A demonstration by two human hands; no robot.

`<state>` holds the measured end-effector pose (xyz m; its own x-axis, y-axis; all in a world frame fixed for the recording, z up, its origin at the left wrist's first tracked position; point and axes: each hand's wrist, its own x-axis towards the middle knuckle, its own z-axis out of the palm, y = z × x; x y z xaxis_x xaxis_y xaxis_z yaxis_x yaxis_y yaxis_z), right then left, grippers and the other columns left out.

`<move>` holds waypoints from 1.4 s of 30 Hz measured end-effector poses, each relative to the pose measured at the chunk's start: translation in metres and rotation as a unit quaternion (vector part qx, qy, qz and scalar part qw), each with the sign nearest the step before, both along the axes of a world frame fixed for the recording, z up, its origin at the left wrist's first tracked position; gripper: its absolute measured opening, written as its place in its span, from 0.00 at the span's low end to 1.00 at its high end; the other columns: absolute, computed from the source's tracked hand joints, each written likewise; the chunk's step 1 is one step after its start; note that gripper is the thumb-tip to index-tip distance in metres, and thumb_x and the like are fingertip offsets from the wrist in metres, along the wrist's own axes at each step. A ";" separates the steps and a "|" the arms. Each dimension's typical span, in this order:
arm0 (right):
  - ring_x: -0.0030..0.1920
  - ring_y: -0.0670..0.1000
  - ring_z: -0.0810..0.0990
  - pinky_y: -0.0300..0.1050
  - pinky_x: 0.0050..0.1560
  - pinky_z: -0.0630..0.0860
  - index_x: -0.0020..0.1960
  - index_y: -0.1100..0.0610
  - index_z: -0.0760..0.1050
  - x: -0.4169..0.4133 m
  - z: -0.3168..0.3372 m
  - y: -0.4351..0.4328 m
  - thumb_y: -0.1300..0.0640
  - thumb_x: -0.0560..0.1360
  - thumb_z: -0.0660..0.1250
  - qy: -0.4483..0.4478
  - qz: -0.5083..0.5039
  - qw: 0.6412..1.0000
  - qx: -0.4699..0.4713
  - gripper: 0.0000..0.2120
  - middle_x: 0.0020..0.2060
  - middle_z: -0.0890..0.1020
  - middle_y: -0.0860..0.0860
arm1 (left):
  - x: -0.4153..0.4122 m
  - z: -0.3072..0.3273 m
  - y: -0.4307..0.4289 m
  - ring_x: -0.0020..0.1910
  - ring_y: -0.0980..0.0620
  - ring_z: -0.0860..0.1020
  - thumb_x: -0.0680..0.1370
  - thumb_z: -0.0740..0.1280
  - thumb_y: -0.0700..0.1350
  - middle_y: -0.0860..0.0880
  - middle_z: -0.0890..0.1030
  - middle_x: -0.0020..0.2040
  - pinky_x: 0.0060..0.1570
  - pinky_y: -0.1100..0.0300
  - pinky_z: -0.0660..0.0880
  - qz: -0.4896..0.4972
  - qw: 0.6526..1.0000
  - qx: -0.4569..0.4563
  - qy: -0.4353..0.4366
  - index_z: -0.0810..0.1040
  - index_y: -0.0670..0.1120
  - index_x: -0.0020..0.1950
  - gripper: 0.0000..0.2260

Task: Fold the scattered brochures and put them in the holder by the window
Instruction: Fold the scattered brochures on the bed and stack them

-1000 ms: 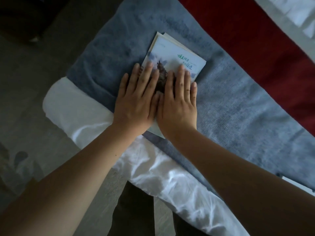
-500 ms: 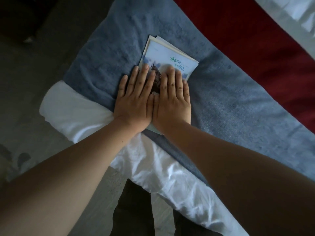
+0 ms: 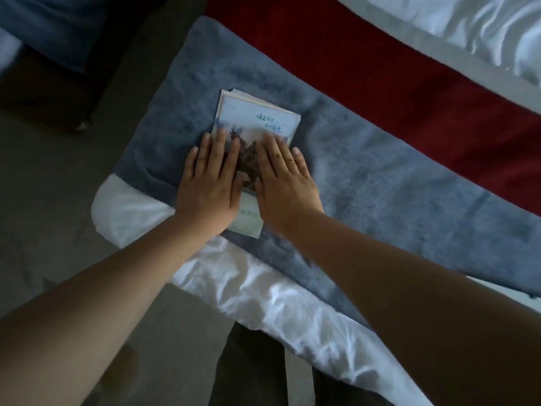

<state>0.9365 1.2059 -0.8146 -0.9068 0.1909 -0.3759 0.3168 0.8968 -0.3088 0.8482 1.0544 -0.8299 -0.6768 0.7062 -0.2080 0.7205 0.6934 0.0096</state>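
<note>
A folded brochure [image 3: 257, 121], pale blue with green writing and a dark picture, lies on a grey-blue blanket [image 3: 380, 186] at the bed's corner. More sheets peek out under its far edge. My left hand [image 3: 209, 183] lies flat on the brochure's left half, fingers spread and pointing away from me. My right hand [image 3: 284, 180] lies flat on the right half, its outer fingers reaching onto the blanket. A strip of the brochure shows between the two hands. No holder is in view.
A red blanket band [image 3: 395, 83] and white bedding [image 3: 483, 33] lie beyond the grey-blue blanket. A white sheet [image 3: 234, 282] hangs over the bed's near edge. Grey floor [image 3: 44, 230] spreads to the left, with dark furniture [image 3: 52, 54] at the top left.
My hands, pressed side by side before, have slid apart and uncovered the brochure's middle. The brochure stays in place on the blanket.
</note>
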 end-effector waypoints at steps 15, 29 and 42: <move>0.82 0.59 0.51 0.56 0.81 0.44 0.82 0.62 0.56 0.248 0.012 0.151 0.54 0.81 0.56 0.007 -0.180 0.980 0.084 0.31 0.82 0.53 0.60 | 0.225 0.034 0.194 0.82 0.38 0.55 0.85 0.50 0.54 0.39 0.55 0.83 0.80 0.41 0.54 -0.220 0.969 0.010 -0.112 0.60 0.45 0.83 0.27; 0.82 0.58 0.47 0.54 0.81 0.41 0.83 0.61 0.53 0.452 -0.001 0.171 0.48 0.86 0.49 0.028 -0.383 0.917 0.104 0.29 0.82 0.51 0.59 | 0.382 0.027 0.259 0.83 0.36 0.49 0.76 0.58 0.71 0.40 0.51 0.84 0.78 0.34 0.51 -0.401 0.906 -0.028 -0.135 0.56 0.49 0.84 0.43; 0.82 0.61 0.52 0.55 0.81 0.43 0.81 0.64 0.56 0.473 -0.002 0.171 0.51 0.84 0.52 0.078 -0.462 0.880 0.075 0.29 0.81 0.56 0.62 | 0.368 0.050 0.314 0.83 0.41 0.44 0.72 0.74 0.61 0.45 0.43 0.85 0.77 0.37 0.36 -0.429 0.894 -0.096 -0.084 0.56 0.59 0.83 0.44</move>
<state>1.4097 1.3772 -0.8162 -0.3767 0.9110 -0.1681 0.8969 0.3132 -0.3122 1.2158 1.3684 -0.7799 0.1487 0.8910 -0.4290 0.9878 -0.1132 0.1073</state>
